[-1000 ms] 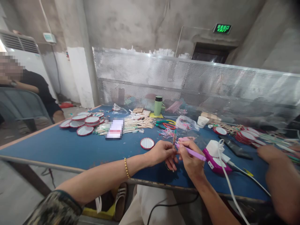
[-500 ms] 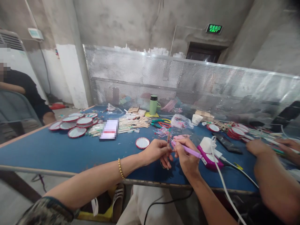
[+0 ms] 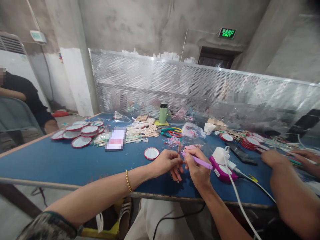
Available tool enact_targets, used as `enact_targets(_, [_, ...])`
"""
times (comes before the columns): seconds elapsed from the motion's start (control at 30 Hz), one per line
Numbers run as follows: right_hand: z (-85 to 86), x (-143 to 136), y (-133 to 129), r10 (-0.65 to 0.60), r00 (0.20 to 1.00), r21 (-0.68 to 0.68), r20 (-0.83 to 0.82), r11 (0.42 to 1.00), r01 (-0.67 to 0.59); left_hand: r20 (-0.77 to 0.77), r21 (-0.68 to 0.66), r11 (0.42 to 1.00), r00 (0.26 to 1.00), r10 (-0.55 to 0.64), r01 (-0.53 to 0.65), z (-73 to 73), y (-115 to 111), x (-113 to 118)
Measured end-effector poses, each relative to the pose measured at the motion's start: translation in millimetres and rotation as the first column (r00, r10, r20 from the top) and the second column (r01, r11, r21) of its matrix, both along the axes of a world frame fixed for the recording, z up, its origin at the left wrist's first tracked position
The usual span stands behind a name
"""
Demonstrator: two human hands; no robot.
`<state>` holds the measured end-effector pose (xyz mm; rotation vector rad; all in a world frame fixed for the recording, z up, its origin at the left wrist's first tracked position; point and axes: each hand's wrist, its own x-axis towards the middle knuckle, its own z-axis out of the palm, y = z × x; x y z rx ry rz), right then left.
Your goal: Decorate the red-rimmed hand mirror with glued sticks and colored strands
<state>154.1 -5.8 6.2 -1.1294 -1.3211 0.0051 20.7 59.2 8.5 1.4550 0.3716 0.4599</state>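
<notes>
No real change vs. a sec ago, same grip: L hand pinches a thin, green-topped wooden stick upright over the blue counter; R hand holds a purple pen-shaped tool, tip near it.

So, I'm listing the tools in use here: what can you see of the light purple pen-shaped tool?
The light purple pen-shaped tool is slim and straight, and looks like plastic. The right hand grips it near the front, with its back end sticking out towards the magenta plastic power block. It slants, front end higher, pointing at the thin wooden stick in the left hand. Whether it touches the stick is too small to tell, and no lettering is readable on it.
</notes>
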Motion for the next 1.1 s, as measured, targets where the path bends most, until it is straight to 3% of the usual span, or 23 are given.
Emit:
enact_targets(0.77, [-2.9,0.9,0.8,0.002,0.999,0.000,0.046,1.000,-0.002,0.009,0.015,1.000,1.000,0.002,-0.002,-0.4,0.7,0.4])
enact_targets(1.1, [-2.3,0.8,-4.1,0.001,1.000,0.029,-0.028,1.000,0.000,0.002,-0.032,0.999,1.000,-0.014,0.014,1.1,-1.9,0.4])
